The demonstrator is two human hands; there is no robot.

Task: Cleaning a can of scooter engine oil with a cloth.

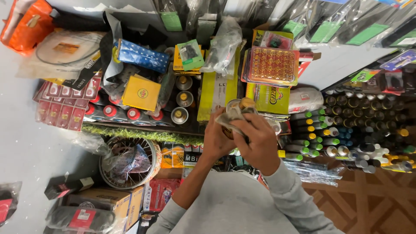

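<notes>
Both my hands are raised together in front of crowded shelves. My left hand (215,138) grips a small round can (245,103) with a gold cap from the left. A crumpled greyish cloth (230,116) is pressed against the can's side by my right hand (258,141). The can's body is mostly hidden by my fingers and the cloth. Grey sleeves cover both forearms.
Upright cans with gold lids (183,98) and red caps (121,112) stand to the left. Rows of small bottles with coloured caps (342,130) fill the right. A yellow box (141,92), an amber reflector pack (272,65) and a spoked wheel (128,162) lie around.
</notes>
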